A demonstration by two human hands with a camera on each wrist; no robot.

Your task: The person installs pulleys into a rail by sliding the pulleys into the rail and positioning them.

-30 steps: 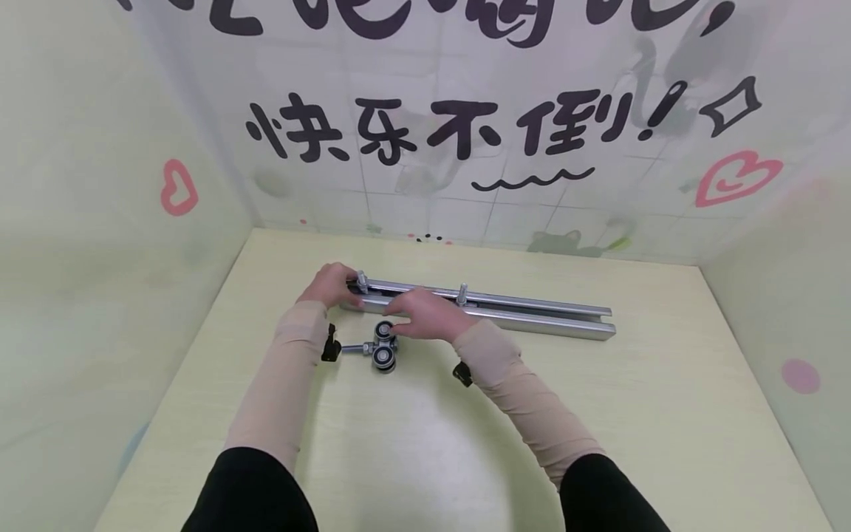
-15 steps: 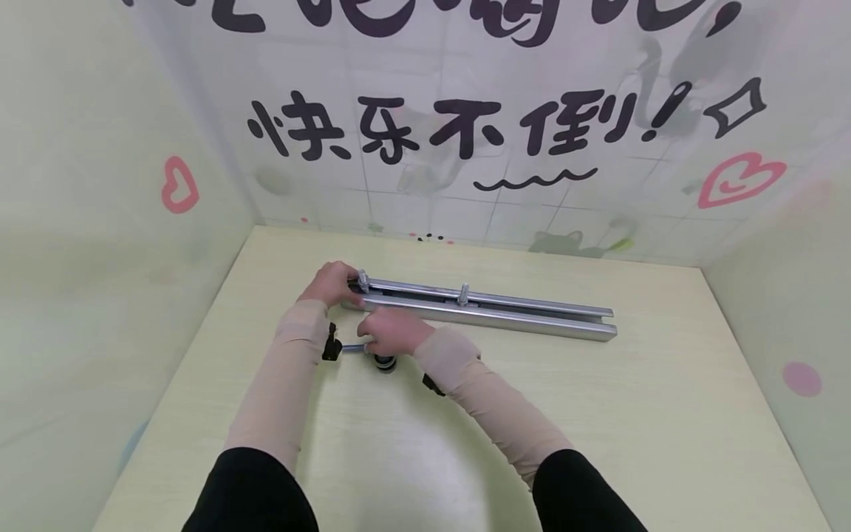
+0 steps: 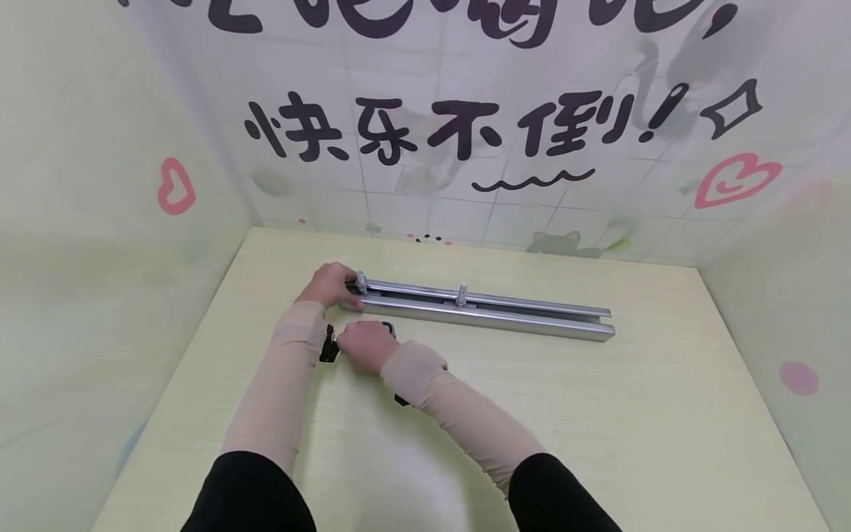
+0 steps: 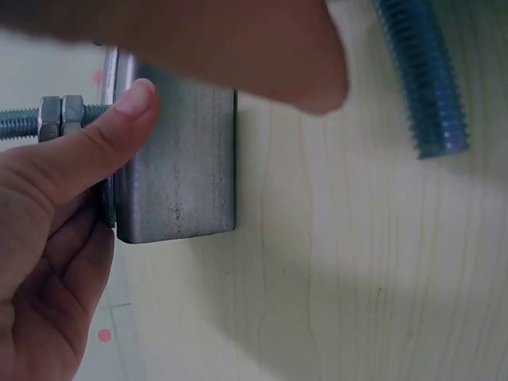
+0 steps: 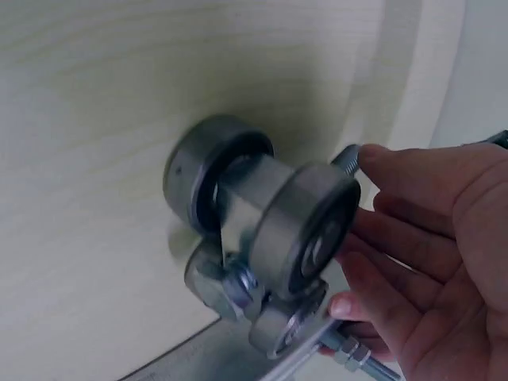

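My left hand (image 3: 330, 285) grips the left end of a long silver metal track (image 3: 499, 316), its thumb on the front wall in the left wrist view and its other fingers behind. A threaded bolt (image 4: 20, 123) with two nuts projects from the slot beside that thumb. Nearer my body, my right hand (image 3: 367, 345) pinches the threaded bolt (image 5: 349, 159) of a roller trolley (image 5: 254, 206) between thumb and fingers. Paired steel wheels (image 5: 305, 230) show on the trolley in the right wrist view; in the head view the hand hides most of it.
A second upright bolt (image 3: 462, 295) stands midway along the track's slot. The track lies across the back of a pale wood-grain table (image 3: 665, 414). Printed cloth walls (image 3: 425, 170) enclose the table at the back and both sides.
My right hand has moved left and nearer my body, from beside the track onto the roller trolley, covering most of it. My left hand stays on the track's end.
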